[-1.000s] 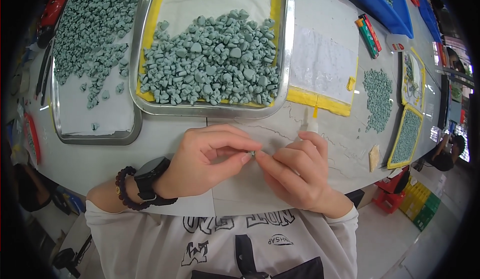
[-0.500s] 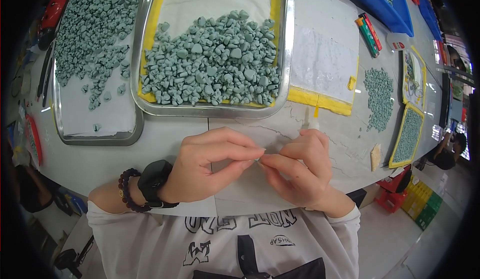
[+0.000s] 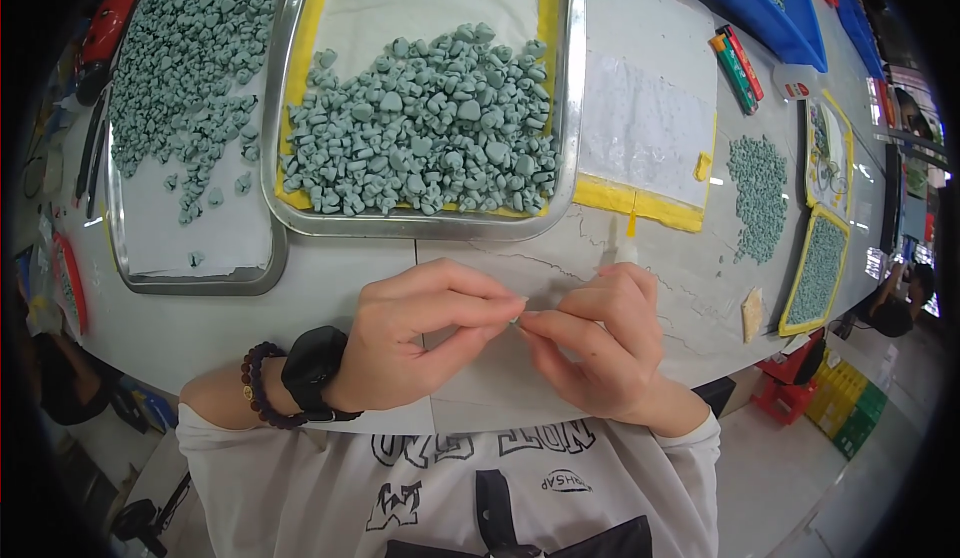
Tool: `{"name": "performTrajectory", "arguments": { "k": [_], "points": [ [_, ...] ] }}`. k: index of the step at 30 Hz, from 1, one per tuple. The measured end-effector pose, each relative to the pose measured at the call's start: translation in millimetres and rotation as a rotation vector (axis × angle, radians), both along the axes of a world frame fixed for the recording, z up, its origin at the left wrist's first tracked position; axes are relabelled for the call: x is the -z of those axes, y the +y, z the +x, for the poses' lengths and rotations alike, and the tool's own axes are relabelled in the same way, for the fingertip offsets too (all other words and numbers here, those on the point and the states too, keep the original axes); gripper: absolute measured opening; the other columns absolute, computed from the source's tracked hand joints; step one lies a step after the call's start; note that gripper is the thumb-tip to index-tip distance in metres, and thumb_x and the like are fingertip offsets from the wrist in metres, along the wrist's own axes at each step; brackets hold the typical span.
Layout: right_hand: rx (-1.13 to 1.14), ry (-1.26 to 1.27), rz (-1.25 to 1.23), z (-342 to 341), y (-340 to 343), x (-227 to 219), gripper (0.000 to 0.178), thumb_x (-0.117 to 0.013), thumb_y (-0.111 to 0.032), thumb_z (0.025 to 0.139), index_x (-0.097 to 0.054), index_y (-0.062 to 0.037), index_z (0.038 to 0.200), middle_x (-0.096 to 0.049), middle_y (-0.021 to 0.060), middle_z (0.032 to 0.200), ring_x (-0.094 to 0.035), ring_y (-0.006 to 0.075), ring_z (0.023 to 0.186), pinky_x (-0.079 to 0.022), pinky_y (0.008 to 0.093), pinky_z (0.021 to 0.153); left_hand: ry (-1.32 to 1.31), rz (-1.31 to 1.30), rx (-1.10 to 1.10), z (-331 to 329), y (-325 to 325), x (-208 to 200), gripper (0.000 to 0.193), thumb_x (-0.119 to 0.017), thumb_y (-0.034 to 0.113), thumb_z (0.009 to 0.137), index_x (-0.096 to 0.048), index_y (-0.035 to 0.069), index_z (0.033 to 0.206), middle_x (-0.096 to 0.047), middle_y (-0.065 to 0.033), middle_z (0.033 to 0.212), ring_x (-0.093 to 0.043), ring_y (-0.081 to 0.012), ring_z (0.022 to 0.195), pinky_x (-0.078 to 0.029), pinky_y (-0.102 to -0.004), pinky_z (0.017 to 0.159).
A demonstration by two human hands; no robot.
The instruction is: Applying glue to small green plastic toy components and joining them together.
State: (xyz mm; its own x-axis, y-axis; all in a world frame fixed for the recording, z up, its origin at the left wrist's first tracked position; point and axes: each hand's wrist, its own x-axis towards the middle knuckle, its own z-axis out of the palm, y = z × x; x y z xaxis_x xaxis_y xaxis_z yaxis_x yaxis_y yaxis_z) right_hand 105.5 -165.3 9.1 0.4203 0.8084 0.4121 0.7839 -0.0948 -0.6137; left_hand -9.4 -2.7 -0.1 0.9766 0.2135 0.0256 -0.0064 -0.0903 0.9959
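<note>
My left hand (image 3: 420, 333) is closed in a pinch, thumb against forefinger, over the bare table just in front of the steel tray. My right hand (image 3: 605, 343) meets it fingertip to fingertip, also pinching. Between the fingertips shows a sliver of a small grey-green piece (image 3: 516, 320), mostly hidden. Sticking up from behind the curled fingers of my right hand is a small white squeeze bottle (image 3: 626, 251) with a thin yellow nozzle. A heap of grey-green pieces (image 3: 420, 128) lies in the steel tray (image 3: 420, 226) beyond my hands.
At left a second tray (image 3: 220, 248) holds more pieces. To the right lie a yellow-taped board (image 3: 640, 128), two lighters (image 3: 738, 70), a patch of smaller pieces (image 3: 758, 198) and a yellow-edged small tray (image 3: 817, 270). A blue bin (image 3: 790, 28) stands far right.
Both hands keep nearly the same pose, fingertips together. My left wrist has shifted very slightly to the right.
</note>
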Motion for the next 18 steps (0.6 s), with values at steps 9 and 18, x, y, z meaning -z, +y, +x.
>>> {"name": "performTrajectory", "arguments": {
  "k": [9,18],
  "points": [
    [0.005,0.011,0.021,-2.2,-1.5,-0.1,0.032,-0.075,0.001,0.053,-0.066,-0.0073,0.082,-0.054,0.0013,0.074,-0.05,0.0173,0.064,-0.04,0.0371,0.072,-0.019,-0.015,0.012,-1.6,0.2,-1.4,0.026,-0.065,-0.014,0.072,-0.069,0.0,0.093,-0.063,-0.0117,0.094,-0.063,-0.016,0.079,-0.051,-0.0234,0.067],
    [-0.006,0.055,0.023,-2.3,-1.8,-1.0,0.031,-0.074,0.001,0.053,-0.066,-0.0071,0.082,-0.054,0.0016,0.073,-0.051,0.0171,0.064,-0.04,0.0378,0.075,-0.04,-0.033,0.003,-2.1,0.1,-1.9,0.026,-0.064,-0.015,0.071,-0.068,0.0,0.092,-0.063,-0.0117,0.094,-0.063,-0.0157,0.079,-0.051,-0.0232,0.067]
  ]
}}
